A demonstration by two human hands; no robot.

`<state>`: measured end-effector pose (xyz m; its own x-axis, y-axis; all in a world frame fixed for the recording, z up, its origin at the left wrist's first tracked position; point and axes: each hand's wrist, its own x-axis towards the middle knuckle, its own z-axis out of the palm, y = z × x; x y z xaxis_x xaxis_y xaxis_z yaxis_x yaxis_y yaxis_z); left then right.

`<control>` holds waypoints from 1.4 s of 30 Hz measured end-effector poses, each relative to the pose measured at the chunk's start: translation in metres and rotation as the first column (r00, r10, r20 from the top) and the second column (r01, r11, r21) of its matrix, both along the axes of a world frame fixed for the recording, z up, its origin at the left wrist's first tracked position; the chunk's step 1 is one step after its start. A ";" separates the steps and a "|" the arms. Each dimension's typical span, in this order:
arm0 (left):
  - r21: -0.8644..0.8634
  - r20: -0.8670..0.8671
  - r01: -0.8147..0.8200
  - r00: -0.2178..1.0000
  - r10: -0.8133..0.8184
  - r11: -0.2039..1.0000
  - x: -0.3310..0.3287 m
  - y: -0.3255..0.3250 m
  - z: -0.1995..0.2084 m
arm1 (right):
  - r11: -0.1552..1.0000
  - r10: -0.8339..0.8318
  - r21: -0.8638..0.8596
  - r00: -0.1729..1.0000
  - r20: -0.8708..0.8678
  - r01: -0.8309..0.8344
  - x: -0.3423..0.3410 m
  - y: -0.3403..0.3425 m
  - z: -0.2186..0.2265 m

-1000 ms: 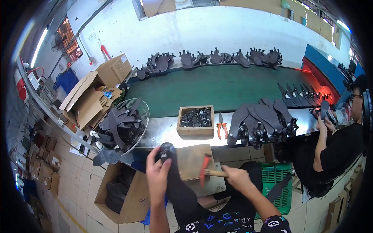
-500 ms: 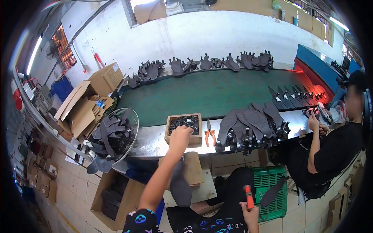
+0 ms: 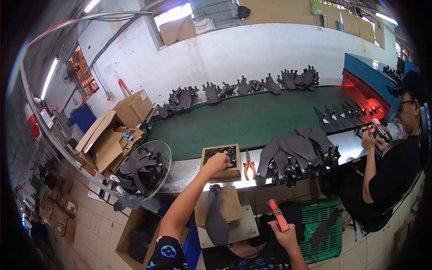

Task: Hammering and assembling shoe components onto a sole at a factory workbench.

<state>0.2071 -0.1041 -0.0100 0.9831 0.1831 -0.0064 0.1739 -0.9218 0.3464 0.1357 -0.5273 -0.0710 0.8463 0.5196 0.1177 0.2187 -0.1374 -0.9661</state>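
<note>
My left hand (image 3: 218, 163) reaches into a wooden box (image 3: 232, 173) of small black parts on the metal bench edge. Its fingers are bent down among the parts; whatever they pinch is hidden. Lower right, my right hand (image 3: 284, 235) is closed around a tool with a red-orange handle (image 3: 280, 218), its top end tilted up to the left; its exact kind is unclear. Between my arms, a dark grey shoe insole (image 3: 216, 220) lies over a brown block (image 3: 231, 204) on a pale plate (image 3: 249, 227). Orange-handled pliers (image 3: 249, 167) rest right of the box.
Stacked insoles with black fittings (image 3: 288, 150) lie on the bench. Beyond runs a green conveyor belt (image 3: 234, 123). A wire basket (image 3: 167, 168) and cartons (image 3: 134, 108) stand left, a green crate (image 3: 317, 253) right. A co-worker (image 3: 382, 166) sits at the far right.
The whole view has shifted. My right hand has lifted the red-orange tool up and leftward, toward the insole. My left hand stays at the box. The insole, blurred before, now shows sharply.
</note>
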 end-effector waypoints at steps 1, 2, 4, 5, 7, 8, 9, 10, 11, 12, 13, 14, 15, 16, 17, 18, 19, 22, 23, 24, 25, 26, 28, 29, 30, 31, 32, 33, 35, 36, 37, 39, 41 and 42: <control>0.013 -0.018 -0.022 1.000 0.022 1.000 0.000 0.000 0.002 | 0.999 -0.001 0.035 1.000 0.020 0.000 0.002 0.005 0.001; 0.026 -0.036 -0.043 0.998 0.044 0.999 0.001 0.001 0.004 | 1.000 0.011 0.008 1.000 0.013 -0.011 0.003 0.008 0.006; 0.036 -0.096 -0.085 0.992 0.088 0.996 0.003 0.001 0.006 | 1.000 0.017 0.015 1.000 -0.006 -0.017 0.002 0.014 0.004; 0.039 -0.092 -0.091 0.991 0.094 0.995 0.003 0.003 0.006 | 1.000 0.021 0.018 0.999 -0.024 -0.020 0.002 0.017 0.003; 0.109 -0.078 -0.080 0.993 0.089 0.991 0.004 0.003 0.009 | 0.996 0.015 0.091 1.000 -0.017 -0.013 0.000 0.024 -0.001; 0.075 -0.073 -0.088 0.993 0.094 0.993 0.004 0.000 0.012 | 0.987 0.003 0.160 1.000 -0.014 -0.001 0.000 0.028 -0.002; 0.040 -0.067 -0.097 0.993 0.100 0.994 0.003 -0.004 0.014 | 0.987 0.010 0.163 1.000 -0.008 -0.009 0.001 0.031 0.000; 0.040 -0.039 -0.097 0.994 0.098 0.994 0.003 -0.009 0.016 | 0.984 0.006 0.176 0.998 -0.057 0.004 0.001 0.034 0.004; 0.012 0.013 -0.101 0.995 0.101 0.995 -0.001 -0.012 0.018 | 0.982 0.005 0.189 0.994 -0.107 0.016 0.002 0.038 0.008; -0.095 0.053 -0.158 0.985 0.164 0.983 -0.007 -0.012 0.022 | 0.981 0.012 0.192 0.995 -0.101 0.007 0.005 0.045 0.013; -0.206 0.082 -0.200 0.972 0.221 0.958 -0.013 -0.017 0.027 | 0.972 0.064 0.235 0.982 -0.179 -0.020 0.011 0.051 0.018; -0.206 0.085 -0.200 0.972 0.221 0.958 -0.022 -0.021 0.031 | 0.959 0.118 0.279 0.960 -0.255 -0.044 0.016 0.059 0.025; -0.401 0.160 -0.225 0.937 0.310 0.888 -0.033 -0.026 0.034 | 0.960 0.119 0.278 0.960 -0.253 -0.045 0.019 0.068 0.035; -0.581 0.216 -0.224 0.885 0.413 0.783 -0.044 -0.033 0.037 | 0.920 0.145 0.389 0.962 -0.231 -0.045 0.022 0.080 0.047; -0.584 0.215 -0.226 0.883 0.417 0.780 -0.053 -0.042 0.037 | 0.869 0.164 0.493 0.964 -0.209 -0.041 0.028 0.089 0.057; -0.745 0.223 -0.151 0.862 0.456 0.650 -0.063 -0.053 0.035 | 0.890 0.134 0.453 0.980 -0.147 -0.053 0.038 0.098 0.062; -0.868 0.218 -0.069 0.837 0.502 0.491 -0.078 -0.067 0.034 | 0.909 0.113 0.412 0.990 -0.087 -0.068 0.044 0.107 0.066; -0.960 0.249 0.115 0.767 0.591 0.254 -0.104 -0.123 0.031 | 0.890 0.152 0.446 0.983 -0.098 -0.093 0.047 0.132 0.082; -0.961 0.245 0.110 0.771 0.588 0.255 -0.116 -0.137 0.033 | 0.888 0.172 0.446 0.980 -0.101 -0.110 0.044 0.140 0.085; -0.964 0.260 0.164 0.749 0.610 0.209 -0.123 -0.147 0.028 | 0.869 0.203 0.477 0.974 -0.101 -0.131 0.038 0.147 0.089; -0.961 0.277 0.223 0.724 0.631 0.165 -0.128 -0.157 0.023 | 0.873 0.214 0.467 0.971 -0.107 -0.141 0.032 0.150 0.087; -0.958 0.267 0.267 0.692 0.671 0.107 -0.134 -0.163 0.019 | 0.894 0.223 0.427 0.962 -0.156 -0.138 0.027 0.152 0.085; -0.958 0.275 0.257 0.681 0.679 0.130 -0.143 -0.166 0.015 | 0.844 0.258 0.522 0.948 -0.188 -0.126 0.018 0.158 0.074; -0.954 0.293 0.251 0.678 0.675 0.162 -0.146 -0.167 0.013 | 0.847 0.262 0.515 0.947 -0.188 -0.132 0.017 0.158 0.068; -0.949 0.309 0.186 0.698 0.646 0.253 -0.154 -0.162 0.011 | 0.871 0.241 0.472 0.955 -0.172 -0.135 0.017 0.157 0.065; -0.951 0.305 0.187 0.696 0.650 0.245 -0.160 -0.156 0.008 | 0.895 0.218 0.425 0.963 -0.157 -0.133 0.017 0.156 0.061; -0.863 0.407 -0.015 0.573 0.711 0.505 -0.163 -0.150 0.007 | 0.904 0.213 0.404 0.966 -0.144 -0.139 0.021 0.157 0.056; -0.690 0.532 -0.253 0.457 0.713 0.678 -0.165 -0.142 0.006 | 0.907 0.210 0.397 0.967 -0.141 -0.139 0.024 0.159 0.054; -0.488 0.649 -0.403 0.426 0.631 0.774 -0.169 -0.102 -0.018 | 0.893 0.280 0.400 0.951 -0.131 -0.207 0.027 0.167 0.057; -0.413 0.666 -0.348 0.514 0.540 0.841 -0.171 -0.083 -0.031 | 0.918 0.308 0.322 0.930 -0.202 -0.234 0.028 0.171 0.061; -0.345 0.672 -0.261 0.603 0.431 0.902 -0.164 -0.074 -0.040 | 0.886 0.313 0.388 0.945 -0.095 -0.255 0.033 0.177 0.057; -0.545 0.542 -0.134 0.697 0.470 0.828 -0.166 -0.074 -0.036 | 0.883 0.354 0.351 0.933 -0.066 -0.311 0.035 0.187 0.060; -0.602 0.376 -0.227 0.766 0.522 0.766 -0.168 -0.076 -0.032 | 0.881 0.395 0.299 0.918 -0.044 -0.365 0.039 0.198 0.052; -0.608 0.378 -0.224 0.762 0.526 0.762 -0.171 -0.078 -0.031 | 0.875 0.435 0.250 0.900 -0.032 -0.415 0.041 0.202 0.048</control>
